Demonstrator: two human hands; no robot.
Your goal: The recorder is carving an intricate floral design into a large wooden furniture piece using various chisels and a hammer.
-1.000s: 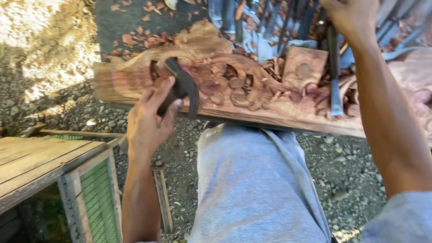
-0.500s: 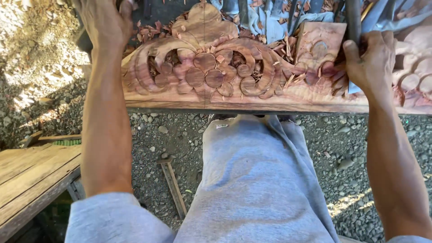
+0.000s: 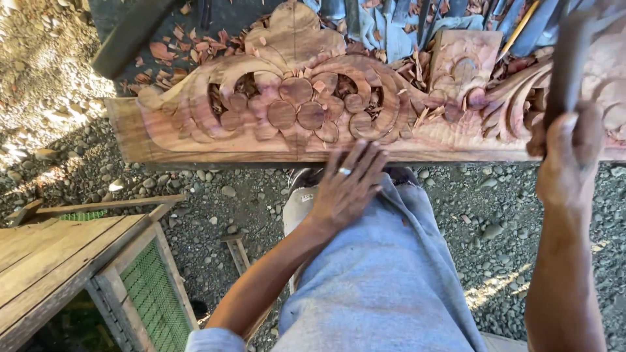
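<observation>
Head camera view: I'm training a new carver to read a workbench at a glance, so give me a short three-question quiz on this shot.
1. True or false: the left hand grips a tool.
2. What does the right hand hold? A) a dark tool handle B) a brush C) a cloth
3. What lies scattered on and behind the carved wooden panel?

Key: 1. False, it is open, fingers spread, at the panel's lower edge. 2. A. 3. Wood chips.

Outdoor woodcarving workshop: carved wooden panel (image 3: 306, 111), wood chips (image 3: 163, 52), chisels (image 3: 391, 23), gravel ground (image 3: 215, 189)
</observation>
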